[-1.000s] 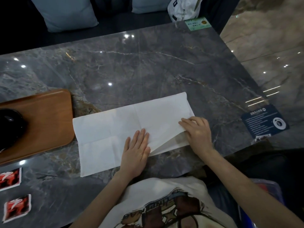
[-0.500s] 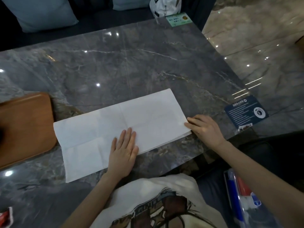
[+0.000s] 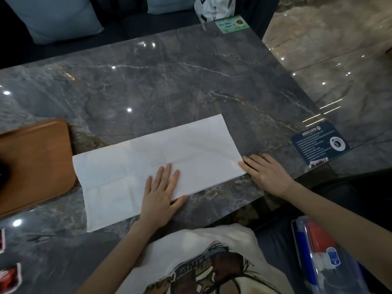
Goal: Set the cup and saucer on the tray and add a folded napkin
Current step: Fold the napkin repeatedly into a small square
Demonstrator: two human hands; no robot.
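A white napkin lies folded into a long strip on the grey marble table. My left hand rests flat on its near edge, fingers spread, pressing it down. My right hand lies flat at the napkin's right end, fingertips touching its corner. The wooden tray sits at the left edge of the view, beside the napkin's left end. A dark object on the tray is almost wholly cut off by the frame; I cannot tell whether it is the cup or the saucer.
A dark blue card lies near the table's right edge and a green card at the far edge. Red-and-white packets sit at the near left. A clear plastic case rests by my right arm. Cushions lie on the bench beyond.
The raised flap at the napkin's right end has been pressed flat. My right hand slid out to the napkin's right corner. The camera turned right, so the tray moved towards the frame's left edge.
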